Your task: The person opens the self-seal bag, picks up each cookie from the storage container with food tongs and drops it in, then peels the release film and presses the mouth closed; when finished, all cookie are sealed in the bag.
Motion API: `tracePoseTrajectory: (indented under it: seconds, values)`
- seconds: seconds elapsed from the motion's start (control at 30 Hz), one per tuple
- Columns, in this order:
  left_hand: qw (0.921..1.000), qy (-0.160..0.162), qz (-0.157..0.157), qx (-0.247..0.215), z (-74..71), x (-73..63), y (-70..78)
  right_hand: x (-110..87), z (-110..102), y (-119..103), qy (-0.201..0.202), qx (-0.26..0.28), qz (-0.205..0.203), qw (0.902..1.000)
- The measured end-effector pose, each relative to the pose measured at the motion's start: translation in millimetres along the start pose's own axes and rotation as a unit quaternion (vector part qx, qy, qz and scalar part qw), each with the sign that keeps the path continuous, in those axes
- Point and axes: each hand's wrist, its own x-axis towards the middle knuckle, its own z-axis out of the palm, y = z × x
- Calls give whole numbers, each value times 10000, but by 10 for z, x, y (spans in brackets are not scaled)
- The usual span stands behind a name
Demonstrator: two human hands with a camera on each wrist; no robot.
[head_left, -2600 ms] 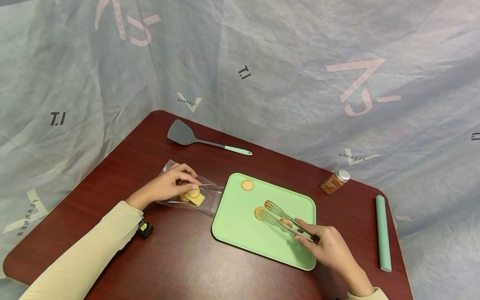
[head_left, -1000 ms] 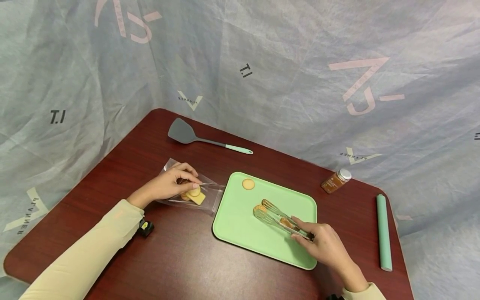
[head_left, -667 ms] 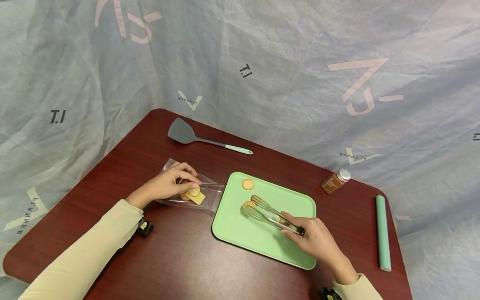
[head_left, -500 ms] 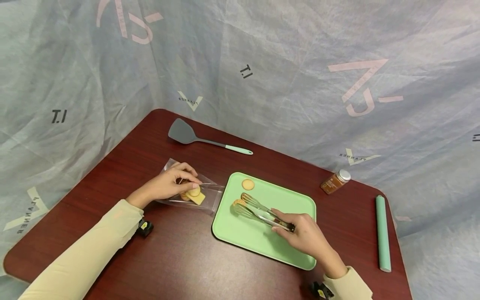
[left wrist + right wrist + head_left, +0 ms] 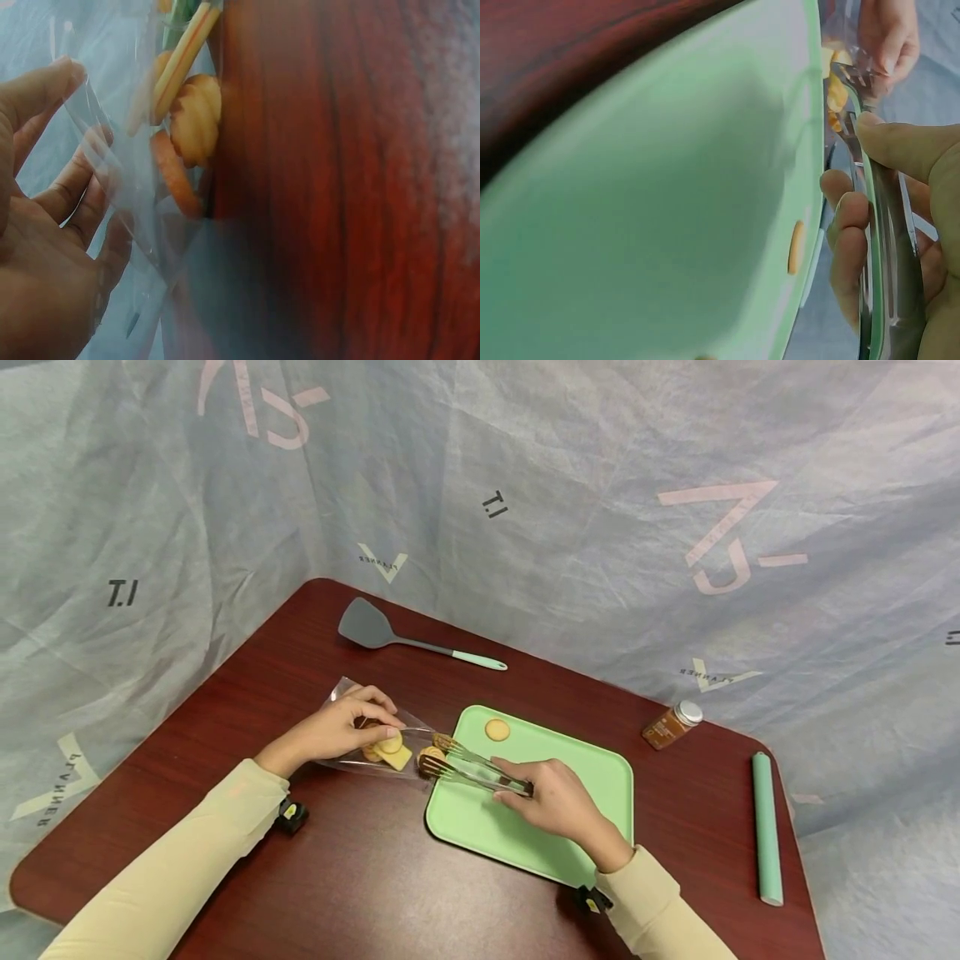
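My left hand (image 5: 341, 727) pinches the film of a clear plastic bag (image 5: 417, 740) lying left of the light green tray (image 5: 517, 839). Inside the bag are several cookies (image 5: 394, 758); in the left wrist view, a ridged cookie (image 5: 196, 120) shows through the film. My right hand (image 5: 558, 797) grips slotted metal tongs (image 5: 480, 770), its thumb and fingers on opposite arms. Between the tong tips, at the bag's mouth by the tray's left rim, is a swirled cookie (image 5: 431, 754). One flat round cookie (image 5: 497, 730) lies near the tray's far left corner.
A grey spatula (image 5: 366, 625) with a mint handle lies along the back of the dark red table (image 5: 337, 893). Behind the tray to the right, a brown jar (image 5: 667, 729) with a silvery lid rests tilted. A mint green rod (image 5: 766, 827) lies near the right edge.
My right hand has carried the swirled cookie in the tongs leftward from the middle of the tray to the bag's mouth. The left hand and bag stay in place.
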Motion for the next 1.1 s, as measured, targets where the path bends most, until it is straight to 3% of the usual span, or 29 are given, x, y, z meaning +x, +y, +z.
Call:
tracePoseTrajectory:
  seconds: [0.53, 0.87, 1.1]
  values:
    - [9998, 107, 113, 103, -24, -18, 16, 371, 126, -91, -316, 251, -321, 9987]
    - [9998, 166, 85, 105, -32, -36, 29, 416, 128, -68, -282, 305, -426, 9982]
    - [9994, 276, 191, 114, -26, -39, 43, 472, 176, -98, -207, 96, -230, 9995]
